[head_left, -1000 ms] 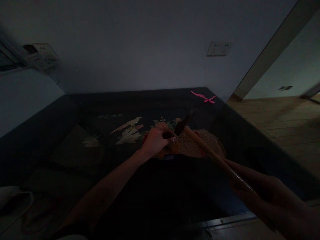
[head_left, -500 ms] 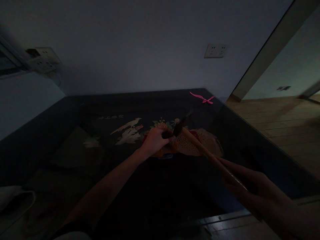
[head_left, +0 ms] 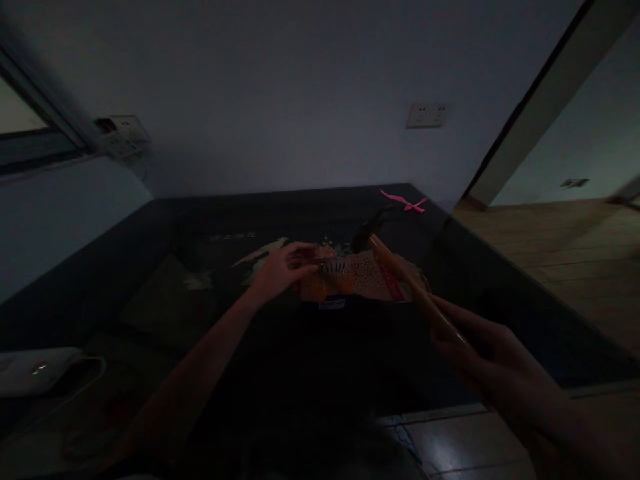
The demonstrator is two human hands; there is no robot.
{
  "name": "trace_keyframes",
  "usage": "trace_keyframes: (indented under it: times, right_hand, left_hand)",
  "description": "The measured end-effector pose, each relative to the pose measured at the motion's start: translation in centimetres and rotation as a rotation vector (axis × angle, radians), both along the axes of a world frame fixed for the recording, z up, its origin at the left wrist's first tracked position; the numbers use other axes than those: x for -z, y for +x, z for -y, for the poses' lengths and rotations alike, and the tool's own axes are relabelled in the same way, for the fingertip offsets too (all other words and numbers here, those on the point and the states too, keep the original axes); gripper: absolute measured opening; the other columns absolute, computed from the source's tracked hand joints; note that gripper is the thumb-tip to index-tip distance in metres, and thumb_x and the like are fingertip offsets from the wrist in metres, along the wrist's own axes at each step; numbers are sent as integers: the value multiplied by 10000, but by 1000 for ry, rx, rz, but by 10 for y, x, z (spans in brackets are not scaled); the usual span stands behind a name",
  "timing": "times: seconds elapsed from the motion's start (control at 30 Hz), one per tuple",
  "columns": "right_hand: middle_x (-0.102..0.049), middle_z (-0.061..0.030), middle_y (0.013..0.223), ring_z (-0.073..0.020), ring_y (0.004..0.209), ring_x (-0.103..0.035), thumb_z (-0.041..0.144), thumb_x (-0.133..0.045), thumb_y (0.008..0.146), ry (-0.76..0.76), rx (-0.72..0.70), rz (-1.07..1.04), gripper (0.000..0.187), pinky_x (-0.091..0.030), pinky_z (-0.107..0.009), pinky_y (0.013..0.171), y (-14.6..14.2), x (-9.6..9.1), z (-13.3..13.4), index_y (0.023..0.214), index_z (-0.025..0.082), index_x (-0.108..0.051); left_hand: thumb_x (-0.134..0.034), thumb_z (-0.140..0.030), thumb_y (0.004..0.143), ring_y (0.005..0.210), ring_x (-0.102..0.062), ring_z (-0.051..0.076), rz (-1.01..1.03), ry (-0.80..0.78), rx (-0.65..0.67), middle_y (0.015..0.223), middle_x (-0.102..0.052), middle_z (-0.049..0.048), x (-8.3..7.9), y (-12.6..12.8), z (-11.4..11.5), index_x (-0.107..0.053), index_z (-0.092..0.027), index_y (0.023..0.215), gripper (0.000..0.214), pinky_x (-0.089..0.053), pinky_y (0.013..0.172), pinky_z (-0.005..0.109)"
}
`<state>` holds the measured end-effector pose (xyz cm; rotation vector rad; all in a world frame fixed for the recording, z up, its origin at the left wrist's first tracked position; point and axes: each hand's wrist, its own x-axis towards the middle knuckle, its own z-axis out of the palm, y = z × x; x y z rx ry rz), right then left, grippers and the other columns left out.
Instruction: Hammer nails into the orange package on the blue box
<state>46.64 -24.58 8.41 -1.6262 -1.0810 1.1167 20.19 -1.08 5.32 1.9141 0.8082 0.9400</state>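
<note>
My right hand (head_left: 480,347) is wrapped round the wooden handle of a hammer (head_left: 400,263). Its dark head is raised over the far side of a patterned piece of packaging (head_left: 367,275), which lies flat on the dark table. My left hand (head_left: 285,267) is closed in a pinch at the packaging's left end. Between its fingers is a thin object with a row of tines (head_left: 334,267), pointing right above the packaging; dimness and blur hide its exact kind. The hammer head is apart from it.
The dark tabletop (head_left: 280,217), with a printed bird and flowers, meets a wall at the back. A pink ribbon (head_left: 411,205) lies at the far right corner. A white object with a cord (head_left: 43,370) is at the left edge. Wall sockets (head_left: 427,115) are above.
My left hand has shifted left, and the tined object now shows clear of its fingers. The hammer stays raised in my right hand. The view has tilted and moved slightly.
</note>
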Motion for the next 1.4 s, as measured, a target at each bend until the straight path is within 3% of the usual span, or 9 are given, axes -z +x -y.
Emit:
trace_keyframes:
  times: [0.17, 0.27, 0.47, 0.73, 0.9, 1.4]
  right_hand:
    - [-375, 90, 567, -70, 414, -332, 346, -646, 838, 21, -112, 31, 627, -252, -160, 354, -19, -14, -11, 1430, 282, -452]
    - [-383, 89, 567, -64, 393, -331, 312, -644, 835, 61, -175, 51, 617, -260, -159, 336, -26, -16, -17, 1425, 300, -464]
    - [-439, 74, 574, -74, 388, -390, 287, -621, 834, 81, -258, 148, 613, -332, -177, 333, -27, -13, -25, 1422, 202, -474]
    - [-415, 95, 565, -58, 380, -363, 290, -619, 851, 63, -195, 71, 635, -300, -154, 331, -28, -13, -18, 1453, 260, -419]
    - [-418, 95, 535, -69, 376, -375, 293, -613, 845, 32, -242, 92, 624, -312, -164, 330, -30, -9, -22, 1439, 203, -443]
    - [-405, 98, 535, -66, 373, -376, 300, -629, 837, 64, -179, 66, 641, -316, -156, 316, -29, -8, -20, 1442, 210, -439]
  left_hand:
    - [-688, -186, 747, 904, -686, 212, -133, 64, -126, 1001, -719, 93, 15, 1, 13, -688, -139, 974, 231, -551, 851, 387]
    - [-649, -182, 786, 856, -692, 208, -181, 105, -160, 922, -736, 72, 16, 5, 14, -712, -151, 923, 154, -557, 813, 371]
    - [-635, -187, 798, 849, -698, 209, -145, 153, -173, 935, -746, 60, 21, 7, 10, -720, -161, 908, 142, -556, 814, 360]
    - [-638, -157, 796, 842, -700, 206, -159, 175, -181, 926, -751, 74, 16, 12, 13, -724, -152, 900, 136, -556, 806, 357]
    - [-628, -153, 800, 842, -703, 204, -131, 147, -161, 908, -752, 54, 17, 13, 14, -723, -164, 913, 148, -564, 806, 361]
    - [-621, -209, 824, 826, -699, 194, -114, 193, -176, 910, -743, 43, 24, 14, 14, -705, -177, 914, 127, -568, 780, 342]
